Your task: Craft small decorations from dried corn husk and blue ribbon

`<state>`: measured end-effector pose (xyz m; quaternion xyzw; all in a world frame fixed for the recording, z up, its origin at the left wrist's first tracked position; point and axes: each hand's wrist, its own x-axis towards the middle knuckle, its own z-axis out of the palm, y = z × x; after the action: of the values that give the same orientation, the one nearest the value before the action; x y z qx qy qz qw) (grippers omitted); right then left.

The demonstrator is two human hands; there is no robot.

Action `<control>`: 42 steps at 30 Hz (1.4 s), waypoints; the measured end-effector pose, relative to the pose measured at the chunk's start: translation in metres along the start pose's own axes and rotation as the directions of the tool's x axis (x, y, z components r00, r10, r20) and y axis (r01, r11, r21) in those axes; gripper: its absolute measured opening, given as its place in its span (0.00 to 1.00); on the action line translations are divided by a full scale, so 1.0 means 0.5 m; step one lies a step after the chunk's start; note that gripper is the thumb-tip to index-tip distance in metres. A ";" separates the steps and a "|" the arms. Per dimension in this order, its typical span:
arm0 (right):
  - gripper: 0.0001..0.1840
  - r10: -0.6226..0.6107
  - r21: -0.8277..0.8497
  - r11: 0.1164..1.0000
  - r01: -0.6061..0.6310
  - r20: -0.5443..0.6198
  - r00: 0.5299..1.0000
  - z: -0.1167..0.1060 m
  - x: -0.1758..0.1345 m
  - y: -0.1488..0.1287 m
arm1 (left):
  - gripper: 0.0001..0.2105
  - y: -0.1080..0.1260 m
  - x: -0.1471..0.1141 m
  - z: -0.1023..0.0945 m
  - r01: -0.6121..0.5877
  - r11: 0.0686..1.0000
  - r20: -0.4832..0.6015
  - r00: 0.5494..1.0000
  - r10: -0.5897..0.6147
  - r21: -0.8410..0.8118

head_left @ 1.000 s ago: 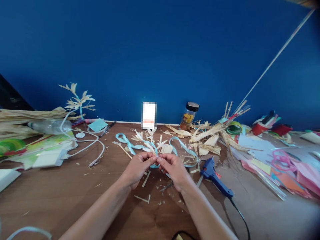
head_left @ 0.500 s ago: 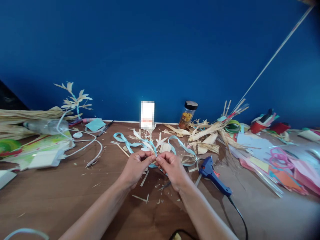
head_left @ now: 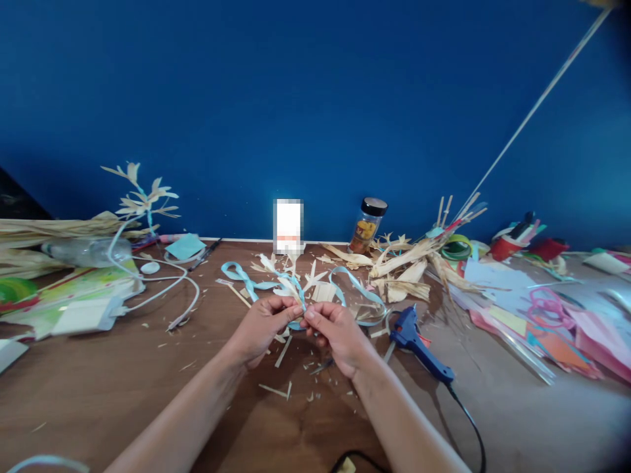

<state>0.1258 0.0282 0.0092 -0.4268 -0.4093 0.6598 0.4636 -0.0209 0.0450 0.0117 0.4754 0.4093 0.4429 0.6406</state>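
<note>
At the middle of the table, my left hand (head_left: 263, 328) is closed in a pinch on the lower stem of a dried-husk flower (head_left: 294, 279). The stem is wrapped in light blue ribbon (head_left: 269, 285), which trails in loose loops to both sides. Right beside it, my right hand (head_left: 338, 334) pinches the same stem end with thumb and forefinger, its other fingers curled. Fingertips of both hands nearly touch and hide the exact spot being gripped. Pale husk petals spread above the hands. Cut husk scraps (head_left: 283, 351) lie below them.
A blue hot glue gun (head_left: 419, 345) with a black cord lies to the right. Behind it are a black-lidded jar (head_left: 367, 226) and dried husks (head_left: 407, 269). A finished-looking husk branch (head_left: 148, 197), white charger (head_left: 86, 314) and clear bottle (head_left: 89, 251) are at left.
The view has shifted a little, so everything appears slightly farther left. Both hands keep their pinch at the stem, with only a small shift of the right fingers.
</note>
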 end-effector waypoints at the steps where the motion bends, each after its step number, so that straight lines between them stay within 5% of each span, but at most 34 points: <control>1: 0.11 0.009 0.014 1.000 -0.009 0.003 1.000 0.000 0.001 0.002 | 0.08 0.000 0.000 0.000 0.007 1.000 -0.002 1.000 -0.007 -0.001; 9: 0.09 -0.089 -0.127 0.989 0.070 -0.151 0.985 0.009 0.006 0.022 | 0.07 -0.010 0.008 0.001 -0.100 0.970 -0.087 0.989 0.122 0.222; 13: 0.10 -0.146 -0.200 0.973 0.114 -0.152 0.978 0.013 0.005 0.017 | 0.09 -0.010 0.008 0.001 -0.041 0.982 -0.114 0.991 0.063 0.185; 19: 0.14 -0.228 -0.187 0.961 0.204 -0.113 0.967 0.009 0.006 0.011 | 0.10 -0.004 0.000 0.006 -0.025 0.977 -0.082 0.996 0.043 0.213; 28: 0.16 -0.134 -0.117 0.986 0.119 -0.131 0.982 -0.003 0.013 0.010 | 0.09 0.001 -0.003 0.011 -0.108 0.938 -0.020 0.992 0.121 0.329; 36: 0.18 -0.186 -0.172 0.972 0.158 -0.160 0.970 -0.007 0.021 0.028 | 0.10 -0.002 0.004 0.006 -0.291 0.796 0.041 0.947 0.319 0.531; 42: 0.16 -0.123 -0.140 0.986 0.095 -0.209 0.970 0.002 0.019 0.027 | 0.12 -0.016 0.005 0.005 -0.043 0.903 -0.080 0.993 0.085 0.428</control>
<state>0.1194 0.0339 -0.0049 -0.5021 -0.4210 0.5550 0.5125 -0.0165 0.0453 0.0040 0.5948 0.5108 0.3861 0.4859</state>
